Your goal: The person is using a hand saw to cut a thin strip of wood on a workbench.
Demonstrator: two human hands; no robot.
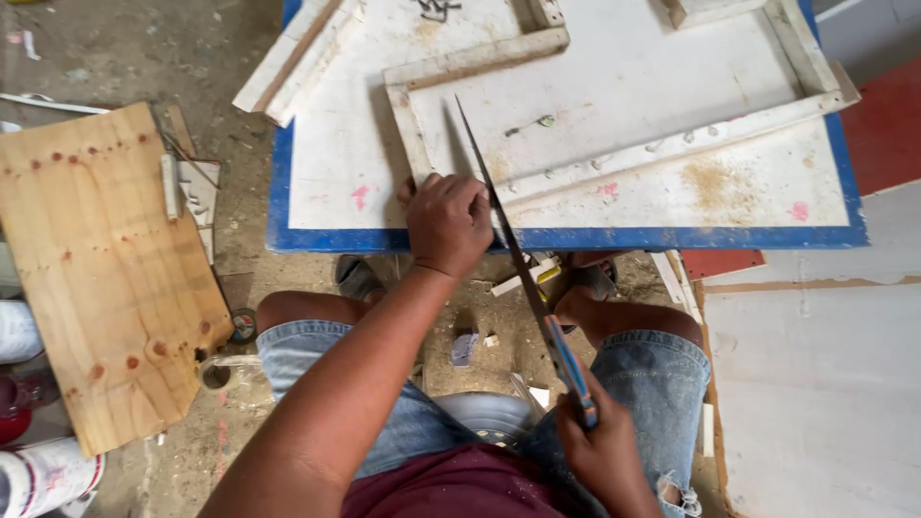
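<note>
Left hand (447, 223) pressing white wooden frame (614, 105), right hand (602, 451) gripping thin-bladed handsaw (518, 259)

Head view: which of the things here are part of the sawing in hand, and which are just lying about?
In use:
- handsaw, gripped by the right hand
- white wooden frame, pressed down by the left hand
- blue-edged white board under the frame

Lying about:
- plywood sheet
- tape roll
- wood offcuts on the floor
- white panel
</note>
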